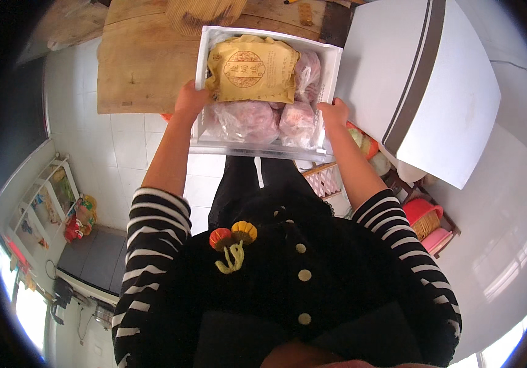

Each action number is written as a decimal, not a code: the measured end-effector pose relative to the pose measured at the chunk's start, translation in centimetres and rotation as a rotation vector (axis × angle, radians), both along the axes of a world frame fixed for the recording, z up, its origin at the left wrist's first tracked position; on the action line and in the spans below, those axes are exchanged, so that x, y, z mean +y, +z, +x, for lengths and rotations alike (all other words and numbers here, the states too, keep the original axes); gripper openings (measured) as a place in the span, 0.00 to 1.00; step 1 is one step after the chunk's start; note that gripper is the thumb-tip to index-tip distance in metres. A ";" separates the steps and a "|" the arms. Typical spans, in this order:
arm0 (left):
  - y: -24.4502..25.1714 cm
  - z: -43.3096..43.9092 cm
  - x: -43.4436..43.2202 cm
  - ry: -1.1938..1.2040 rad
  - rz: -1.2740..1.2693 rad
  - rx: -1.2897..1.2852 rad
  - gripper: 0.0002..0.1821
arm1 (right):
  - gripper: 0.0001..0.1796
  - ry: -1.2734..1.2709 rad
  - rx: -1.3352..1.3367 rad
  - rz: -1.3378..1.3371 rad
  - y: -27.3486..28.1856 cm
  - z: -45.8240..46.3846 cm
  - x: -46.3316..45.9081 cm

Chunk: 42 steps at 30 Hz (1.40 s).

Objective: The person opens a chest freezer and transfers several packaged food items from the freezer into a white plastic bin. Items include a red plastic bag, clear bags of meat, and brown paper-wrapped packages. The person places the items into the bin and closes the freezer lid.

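A white plastic freezer drawer [333, 69] is held in front of my body, its clear front edge facing me. My left hand [192, 100] grips its left wall, and my right hand [335, 112] grips the right one. Inside, a yellow-brown package [256, 69] bearing writing lies across the far part. Clear plastic bags of what looks like frozen meat fill the rest: a large bag [245, 122] at the near left, a smaller bag [297, 120] at the near right and a knotted bag [307, 73] along the right wall. My thumbs show; the other fingers are mostly hidden.
A wooden table [139, 69] stands beyond and left of the drawer, with a round wooden board [203, 14] on it. At right is a white refrigerator [383, 60]. Below it are a pink lattice basket [323, 181] and a red container [422, 211]. White floor tiles [127, 156] show at left.
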State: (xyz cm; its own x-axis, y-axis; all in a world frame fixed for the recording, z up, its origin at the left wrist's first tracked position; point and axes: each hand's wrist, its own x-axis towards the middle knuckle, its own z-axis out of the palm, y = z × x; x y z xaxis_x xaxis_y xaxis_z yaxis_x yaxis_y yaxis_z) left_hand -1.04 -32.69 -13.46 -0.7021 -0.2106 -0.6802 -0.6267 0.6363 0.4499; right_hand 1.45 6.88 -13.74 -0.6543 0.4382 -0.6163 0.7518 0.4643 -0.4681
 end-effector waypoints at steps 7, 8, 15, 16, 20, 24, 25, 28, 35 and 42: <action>4.5 6.2 -0.8 0.064 0.118 0.030 0.24 | 0.15 0.079 0.054 -0.095 4.7 0.0 -0.7; 5.1 7.6 -0.7 0.064 0.044 -0.008 0.24 | 0.15 0.089 0.052 -0.123 5.3 0.4 -0.8; 10.4 16.1 0.7 0.455 0.077 -0.030 0.18 | 0.16 0.311 0.083 -0.133 7.6 1.9 -1.3; 11.1 16.8 0.7 0.486 0.073 -0.034 0.18 | 0.16 0.342 0.093 -0.143 8.0 1.9 -1.6; 14.4 19.2 0.1 0.582 0.118 0.136 0.17 | 0.16 0.416 0.100 -0.179 11.1 1.3 -3.2; 19.2 21.5 -0.4 0.705 0.177 0.240 0.19 | 0.16 0.405 0.209 -0.324 15.6 1.3 -4.6; 20.5 21.9 -0.6 0.721 0.211 0.283 0.20 | 0.16 0.431 0.237 -0.331 16.7 1.6 -4.6; 23.1 22.9 -1.1 0.663 0.177 0.347 0.20 | 0.15 0.462 0.255 -0.381 18.4 2.5 -4.9; 23.2 22.8 -1.6 0.697 0.224 0.346 0.23 | 0.12 0.435 0.298 -0.384 18.6 3.5 -5.2; 22.7 22.9 -2.2 0.700 0.202 0.293 0.23 | 0.11 0.454 0.325 -0.237 19.7 4.3 -5.4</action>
State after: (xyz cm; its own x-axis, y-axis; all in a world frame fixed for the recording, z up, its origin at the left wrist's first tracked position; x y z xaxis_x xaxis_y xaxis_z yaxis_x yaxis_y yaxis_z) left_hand 21.82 -34.89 9.23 -0.6081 -0.5624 -0.5603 -0.6898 0.0249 0.7236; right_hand 5.75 1.51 5.94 -0.9150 -0.0534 -0.3998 0.3041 0.5600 -0.7707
